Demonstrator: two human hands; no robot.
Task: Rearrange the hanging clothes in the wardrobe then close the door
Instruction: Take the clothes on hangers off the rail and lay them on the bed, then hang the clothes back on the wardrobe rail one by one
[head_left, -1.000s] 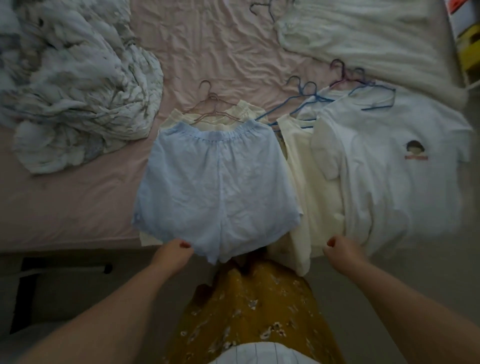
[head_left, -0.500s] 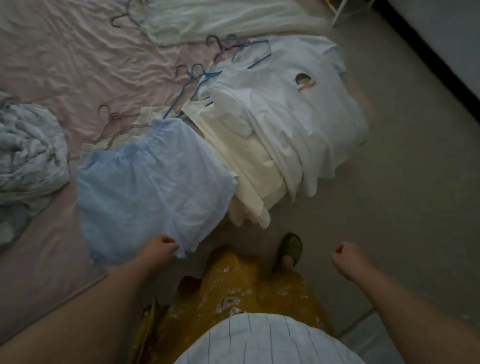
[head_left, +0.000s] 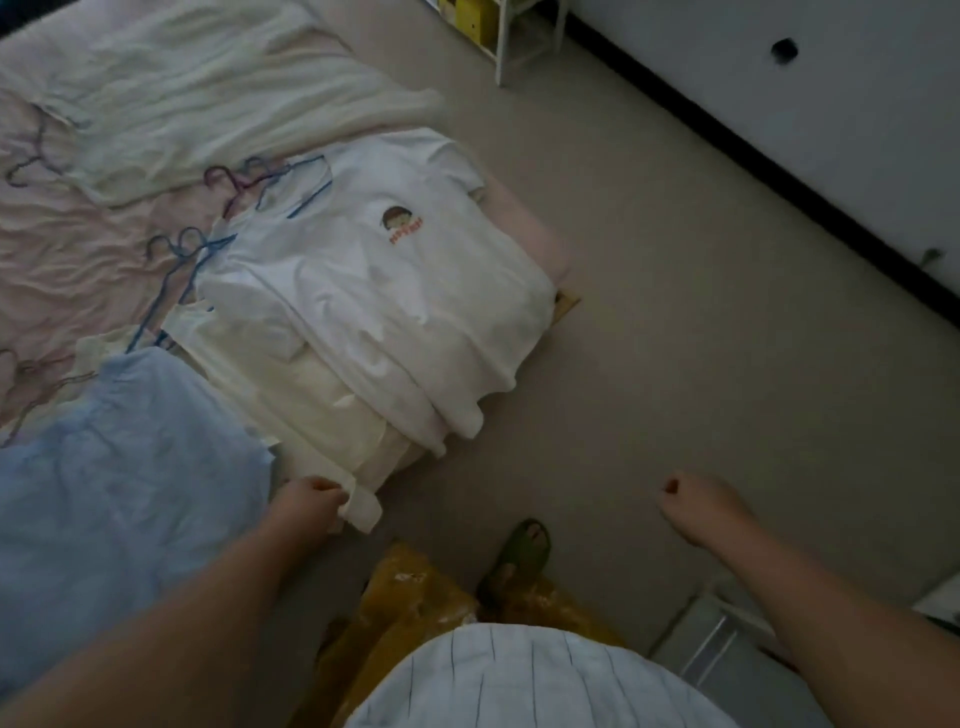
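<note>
Several garments on hangers lying across the bed: blue shorts nearest, cream top beside them, white tee at the bed's corner. Left hand pinching the cream top's hem; right hand curled, holding nothing, over the floor away from the bed. Probably mid-gathering; next, lifting by the hangers. Wardrobe itself not identifiable.

Left hand at the end of an extended bare forearm, fingers curled and pinching a fold of cream cloth. Right hand held apart over the floor, fingers curled into a loose fist, holding nothing.
</note>
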